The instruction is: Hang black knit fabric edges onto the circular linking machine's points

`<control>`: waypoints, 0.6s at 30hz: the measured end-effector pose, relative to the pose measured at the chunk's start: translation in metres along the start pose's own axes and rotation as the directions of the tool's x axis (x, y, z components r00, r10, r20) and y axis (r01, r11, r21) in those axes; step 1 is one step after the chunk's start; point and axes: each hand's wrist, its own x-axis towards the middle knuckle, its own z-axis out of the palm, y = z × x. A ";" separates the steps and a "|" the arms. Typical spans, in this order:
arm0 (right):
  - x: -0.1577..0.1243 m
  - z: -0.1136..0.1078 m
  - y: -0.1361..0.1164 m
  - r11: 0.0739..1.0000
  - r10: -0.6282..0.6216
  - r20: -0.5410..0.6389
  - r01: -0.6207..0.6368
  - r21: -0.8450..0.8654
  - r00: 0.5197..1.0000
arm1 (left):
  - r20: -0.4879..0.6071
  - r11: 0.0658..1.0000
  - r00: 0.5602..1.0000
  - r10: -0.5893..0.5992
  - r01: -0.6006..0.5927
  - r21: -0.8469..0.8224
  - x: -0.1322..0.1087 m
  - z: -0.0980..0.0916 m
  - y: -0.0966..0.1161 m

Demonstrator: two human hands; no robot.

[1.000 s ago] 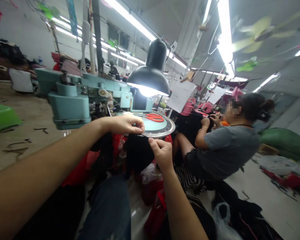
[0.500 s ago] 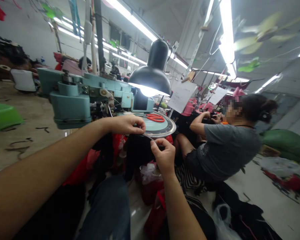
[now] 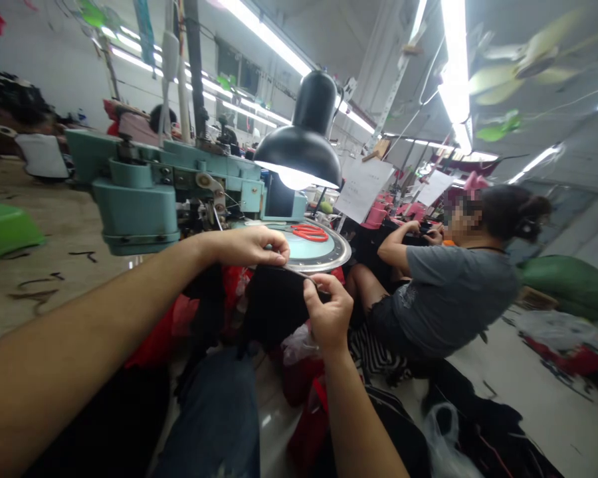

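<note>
My left hand is closed, pinching the top edge of a black knitted fabric at the rim of a round metal dial on a teal linking machine. My right hand is closed too, pinching the same fabric edge a little to the right and below the rim. The fabric hangs down between both hands. Red scissors lie on top of the dial, just beyond my fingers.
A lit black desk lamp hangs over the dial. A seated person in a grey shirt works at the right. Red and black garments pile under the machine. A green tub sits on the floor at left.
My right hand has slid slightly right and down along the fabric edge, fingers curling tighter. The left hand stays at the dial's rim. The co-worker's arm has shifted.
</note>
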 end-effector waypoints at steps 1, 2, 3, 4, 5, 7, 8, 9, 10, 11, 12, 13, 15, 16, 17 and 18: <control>0.000 0.001 0.000 1.000 0.002 -0.003 -0.002 -0.002 1.000 | 0.000 1.000 1.000 -0.004 0.004 0.002 0.000 0.000 0.000; 0.000 0.001 0.000 1.000 0.002 -0.008 -0.002 -0.004 1.000 | 0.000 1.000 1.000 -0.007 0.007 0.005 0.000 0.000 0.000; 0.001 0.001 0.000 1.000 0.002 -0.013 -0.002 -0.005 1.000 | -0.003 1.000 1.000 -0.012 0.012 0.010 0.000 0.000 0.001; 0.001 0.001 0.000 1.000 0.001 -0.019 -0.001 -0.005 1.000 | -0.006 1.000 1.000 -0.016 0.017 0.013 0.000 0.000 0.001; 0.002 0.001 0.000 1.000 0.001 -0.025 -0.001 -0.006 1.000 | -0.010 1.000 1.000 -0.021 0.021 0.015 0.000 0.001 0.001; 0.004 0.000 0.001 1.000 0.004 -0.040 -0.004 -0.009 0.999 | -0.018 0.999 0.999 -0.031 0.031 0.022 0.000 0.001 0.002; 0.006 -0.002 0.001 1.000 0.011 -0.042 -0.011 -0.009 0.999 | -0.022 0.999 0.999 -0.038 0.038 0.026 -0.001 0.000 0.002; 0.008 -0.003 0.002 1.000 0.026 -0.030 -0.026 -0.009 0.999 | -0.026 0.999 0.999 -0.044 0.045 0.028 0.000 0.000 0.002; 0.010 -0.004 0.003 0.999 0.049 -0.002 -0.049 -0.011 0.999 | -0.027 0.998 0.998 -0.049 0.050 0.031 0.000 0.000 0.003; 0.012 -0.006 0.003 0.997 0.075 0.044 -0.074 -0.014 0.996 | -0.026 0.998 0.998 -0.053 0.054 0.037 0.000 0.000 0.003; 0.013 -0.007 0.003 0.996 0.094 0.096 -0.093 -0.015 0.991 | -0.023 0.997 0.998 -0.057 0.058 0.044 0.000 -0.001 0.004; 0.014 -0.008 0.003 0.995 0.103 0.144 -0.102 -0.013 0.984 | -0.019 0.997 0.998 -0.059 0.060 0.052 0.000 -0.001 0.004; 0.013 -0.008 0.001 0.997 0.080 0.176 -0.081 0.000 0.981 | -0.011 0.996 0.998 -0.061 0.062 0.066 0.001 -0.001 0.005; 0.011 -0.007 -0.001 0.998 0.056 0.154 -0.058 0.008 0.986 | -0.011 0.995 0.998 -0.067 0.068 0.074 0.001 -0.001 0.005; 0.010 -0.006 -0.002 0.999 0.035 0.115 -0.036 0.012 0.993 | -0.014 0.994 0.997 -0.076 0.077 0.083 0.001 -0.001 0.005; 0.009 -0.005 -0.003 1.000 0.022 0.067 -0.023 0.012 0.997 | -0.022 0.992 0.996 -0.086 0.087 0.091 0.002 0.000 0.005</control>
